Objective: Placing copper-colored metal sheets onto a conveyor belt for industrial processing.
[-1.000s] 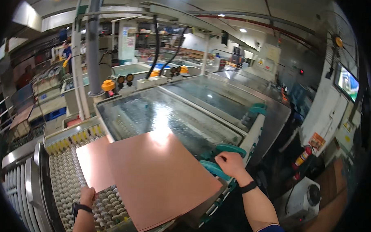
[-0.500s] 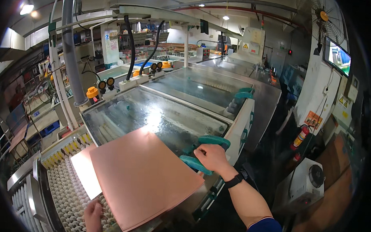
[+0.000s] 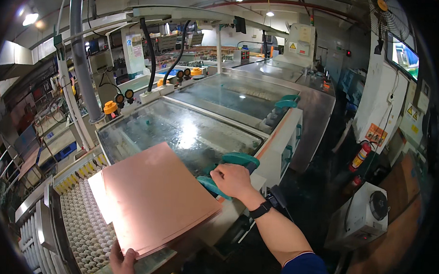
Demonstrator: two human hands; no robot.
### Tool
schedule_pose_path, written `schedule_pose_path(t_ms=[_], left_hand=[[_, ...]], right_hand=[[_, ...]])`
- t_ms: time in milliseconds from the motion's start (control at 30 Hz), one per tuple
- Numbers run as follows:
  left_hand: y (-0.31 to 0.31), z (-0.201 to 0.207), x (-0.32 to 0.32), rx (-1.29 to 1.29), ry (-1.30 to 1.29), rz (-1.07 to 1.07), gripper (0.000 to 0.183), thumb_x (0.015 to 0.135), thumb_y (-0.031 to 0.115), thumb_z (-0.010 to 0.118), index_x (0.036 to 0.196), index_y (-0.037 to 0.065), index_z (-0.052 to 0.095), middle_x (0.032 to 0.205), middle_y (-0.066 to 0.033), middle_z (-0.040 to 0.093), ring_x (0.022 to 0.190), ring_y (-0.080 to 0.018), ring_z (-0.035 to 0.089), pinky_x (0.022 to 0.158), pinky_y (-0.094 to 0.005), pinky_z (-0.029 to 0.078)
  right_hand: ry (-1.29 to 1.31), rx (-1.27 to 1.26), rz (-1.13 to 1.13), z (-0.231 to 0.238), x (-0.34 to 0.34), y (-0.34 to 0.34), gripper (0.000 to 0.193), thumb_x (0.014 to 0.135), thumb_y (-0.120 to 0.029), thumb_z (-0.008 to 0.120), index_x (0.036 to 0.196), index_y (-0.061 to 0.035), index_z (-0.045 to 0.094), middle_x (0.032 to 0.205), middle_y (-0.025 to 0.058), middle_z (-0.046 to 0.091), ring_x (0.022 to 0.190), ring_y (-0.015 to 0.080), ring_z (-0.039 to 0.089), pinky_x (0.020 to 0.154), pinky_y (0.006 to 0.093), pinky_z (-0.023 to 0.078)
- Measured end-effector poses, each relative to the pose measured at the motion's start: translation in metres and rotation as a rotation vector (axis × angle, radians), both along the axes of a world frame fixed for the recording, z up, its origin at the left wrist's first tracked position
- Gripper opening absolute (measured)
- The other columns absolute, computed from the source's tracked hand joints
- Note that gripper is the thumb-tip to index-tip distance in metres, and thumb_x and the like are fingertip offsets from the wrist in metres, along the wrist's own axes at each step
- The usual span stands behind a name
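A stack of copper-coloured sheets (image 3: 162, 198) lies tilted across the near end of the machine, partly over its glass cover. My left hand (image 3: 123, 263) is closed on the stack's near-left corner, with the thumb at the edge and the other fingers partly hidden. Beneath the stack's left side, a brightly shining sheet (image 3: 99, 195) rests on the rows of pale rollers (image 3: 81, 226). My right hand (image 3: 231, 180) forms a fist over a green handle (image 3: 240, 160) at the cover's right edge; its grip is partly hidden. A dark band circles that wrist.
The wet glass cover (image 3: 157, 120) lies ahead, with a second glass cover (image 3: 221, 96) beyond. Orange-capped fittings (image 3: 110, 107) and a grey pipe (image 3: 82, 59) stand at the left. To the right are a white fan unit (image 3: 359, 217) and a red fire extinguisher (image 3: 360, 156).
My left hand has moved from beside the sheets onto their near corner. The stack appears shifted left in the view, which has itself moved slightly. My right hand stays at the green handle.
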State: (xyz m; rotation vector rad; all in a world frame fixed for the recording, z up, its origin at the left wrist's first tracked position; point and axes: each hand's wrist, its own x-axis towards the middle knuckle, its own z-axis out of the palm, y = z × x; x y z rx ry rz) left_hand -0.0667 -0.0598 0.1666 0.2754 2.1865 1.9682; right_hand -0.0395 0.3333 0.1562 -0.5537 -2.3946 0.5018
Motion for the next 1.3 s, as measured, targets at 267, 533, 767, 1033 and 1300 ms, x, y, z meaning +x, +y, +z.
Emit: schedule_pose_path(t_ms=[267,533,767,1033,1300], left_hand=[[-0.006,-0.012,-0.022,0.008,-0.074,0.341,0.018,0.099,0.019,0.058,0.104,0.001,0.061,0.081,-0.0030,0.059,0.072,-0.0130,0.056,0.068,-0.0260,0.048],[-0.093,-0.068,-0.118,0.425,-0.166,0.449,0.015,0.086,0.011,0.052,0.093,0.002,0.062,0.079,-0.0044,0.064,0.062,-0.0175,0.059,0.052,-0.0306,0.046],[-0.092,-0.058,-0.091,0.584,-0.447,0.335,0.021,0.099,0.014,0.056,0.081,0.004,0.060,0.072,-0.0069,0.059,0.066,-0.0180,0.059,0.059,-0.0298,0.053],[-0.096,-0.054,-0.100,0.672,-0.433,0.258,0.015,0.097,0.009,0.059,0.084,0.003,0.063,0.072,-0.0055,0.064,0.063,-0.0152,0.060,0.054,-0.0268,0.050],[-0.074,-0.026,-0.063,0.732,-0.359,0.272,0.011,0.096,0.006,0.058,0.087,0.003,0.062,0.074,-0.0058,0.063,0.064,-0.0169,0.061,0.059,-0.0267,0.052]], right_hand=[[0.078,0.052,0.084,-0.006,0.004,0.004,0.034,0.092,-0.035,0.060,0.073,-0.0068,0.065,0.074,0.0140,0.067,0.074,0.0358,0.067,0.066,0.0479,0.052],[0.141,0.018,0.125,-0.004,0.007,0.005,0.031,0.092,-0.031,0.060,0.075,-0.0059,0.068,0.076,0.0138,0.069,0.075,0.0345,0.068,0.067,0.0454,0.054],[0.070,0.012,0.110,0.002,0.004,0.001,0.031,0.091,-0.033,0.061,0.078,-0.0064,0.069,0.079,0.0137,0.069,0.078,0.0342,0.068,0.069,0.0450,0.054],[-0.015,0.008,0.036,0.003,0.005,0.001,0.029,0.090,-0.035,0.062,0.080,-0.0091,0.070,0.079,0.0105,0.070,0.080,0.0358,0.067,0.070,0.0469,0.052],[-0.018,-0.010,-0.004,0.001,0.004,-0.002,0.033,0.092,-0.036,0.057,0.078,-0.0080,0.067,0.079,0.0126,0.068,0.078,0.0352,0.067,0.070,0.0487,0.052]])
